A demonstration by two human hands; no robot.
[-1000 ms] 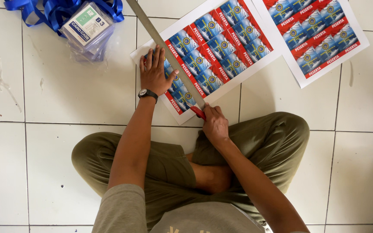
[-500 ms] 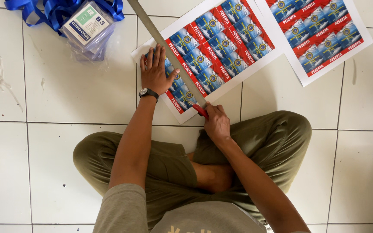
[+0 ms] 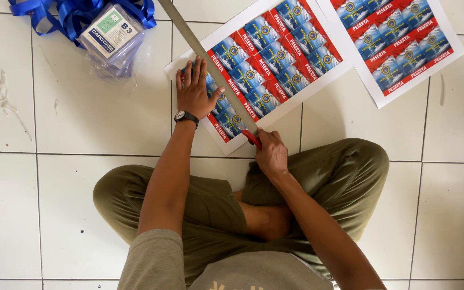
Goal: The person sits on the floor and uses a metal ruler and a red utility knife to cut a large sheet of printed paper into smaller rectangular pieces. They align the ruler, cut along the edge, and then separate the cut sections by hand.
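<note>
I sit cross-legged on a white tiled floor. My left hand, with a wristwatch, presses flat on a long metal ruler laid slanting across a printed sheet of red and blue cards. My right hand grips a red-handled cutter at the near end of the ruler, by the sheet's lower edge. The ruler runs from the cutter up to the top of the view.
A second printed sheet of the same cards lies to the right. At the top left, a stack of clear plastic card cases rests on a heap of blue lanyards. My folded legs fill the foreground.
Both hands stay where they were on the ruler and cutter; only the view has shifted slightly.
</note>
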